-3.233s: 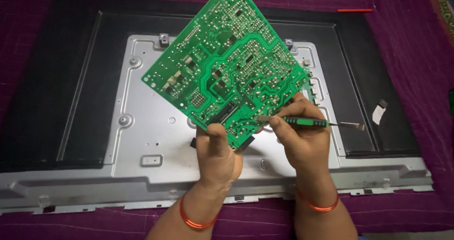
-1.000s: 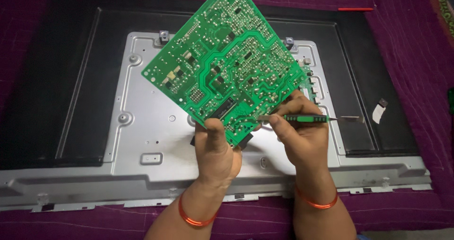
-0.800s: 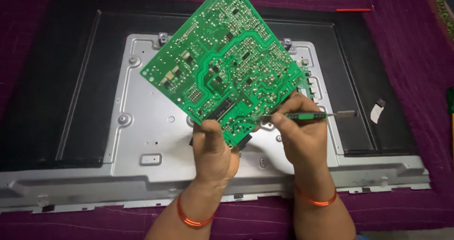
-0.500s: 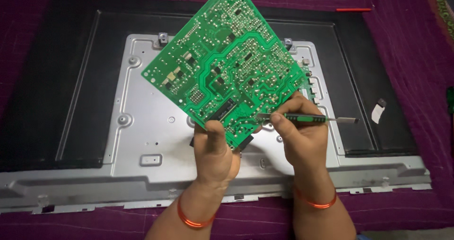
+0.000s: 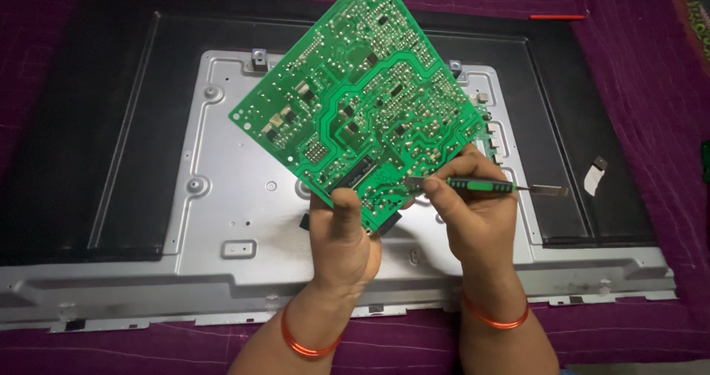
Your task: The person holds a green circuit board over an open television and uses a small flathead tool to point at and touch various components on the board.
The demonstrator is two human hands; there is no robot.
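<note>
Purple cloth (image 5: pixel 651 123) under grey metal chassis (image 5: pixel 222 220) | green circuit board (image 5: pixel 362 101) tilted above it, lower corner pinched in my left hand (image 5: pixel 342 234) | my right hand (image 5: pixel 477 216) grips green-handled screwdriver (image 5: pixel 481 186), its end seemingly touching board edge | red pen (image 5: pixel 556 17) far off

An electronics repair place, maybe at home, a flat screen panel (image 5: pixel 89 160) lying face down with its grey metal back plate (image 5: pixel 244 220) open, a green circuit board (image 5: pixel 362 101) lifted out, purple quilted cloth (image 5: pixel 636 86) spread underneath as work surface
</note>
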